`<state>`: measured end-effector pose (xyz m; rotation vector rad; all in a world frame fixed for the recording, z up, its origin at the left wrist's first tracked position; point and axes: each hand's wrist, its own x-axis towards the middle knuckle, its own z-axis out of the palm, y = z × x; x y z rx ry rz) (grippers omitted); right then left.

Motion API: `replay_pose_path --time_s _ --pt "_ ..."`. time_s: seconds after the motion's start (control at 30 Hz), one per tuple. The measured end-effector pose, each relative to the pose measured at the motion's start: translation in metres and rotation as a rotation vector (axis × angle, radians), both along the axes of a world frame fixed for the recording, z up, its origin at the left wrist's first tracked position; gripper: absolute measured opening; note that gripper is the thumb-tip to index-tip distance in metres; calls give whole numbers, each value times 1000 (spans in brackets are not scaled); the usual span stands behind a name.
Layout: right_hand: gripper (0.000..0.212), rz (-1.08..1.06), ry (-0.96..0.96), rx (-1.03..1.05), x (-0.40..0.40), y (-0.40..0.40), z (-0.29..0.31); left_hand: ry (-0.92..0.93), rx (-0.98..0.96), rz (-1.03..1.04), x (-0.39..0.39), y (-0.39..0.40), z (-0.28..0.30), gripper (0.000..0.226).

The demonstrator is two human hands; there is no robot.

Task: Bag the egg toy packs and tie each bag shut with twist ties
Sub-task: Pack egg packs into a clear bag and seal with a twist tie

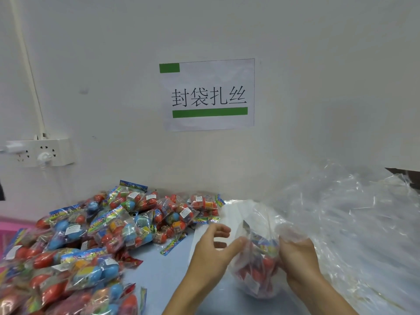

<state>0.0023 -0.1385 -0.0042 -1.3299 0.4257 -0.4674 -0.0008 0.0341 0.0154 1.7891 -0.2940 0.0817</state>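
A clear plastic bag (256,276) stands on the blue table between my hands, with egg toy packs showing red and blue inside it. My right hand (297,258) grips the bag's right side near its mouth. My left hand (213,248) is at the bag's left edge, fingers spread and loosely curved, thumb touching the plastic. A big heap of egg toy packs (95,235) lies on the left half of the table, each pack holding coloured eggs under a printed header card.
A large crumpled mass of clear plastic bags (354,223) fills the right side. A white wall with a paper sign (208,94) rises right behind the table. A power strip (38,153) hangs on the wall at left. A pink bin (9,226) sits at the far left.
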Motion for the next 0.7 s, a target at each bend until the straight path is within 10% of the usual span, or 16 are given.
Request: replay_pose_path --time_s 0.1,0.27,0.7 --pt "31 -3 35 11 3 1 -1 44 -21 -154 -2 2 2 69" --pt "20 -26 66 56 0 -3 2 -177 54 -16 -2 -1 1 16" --pt "5 45 136 -51 -14 2 18 -383 -176 255 -2 2 11 16"
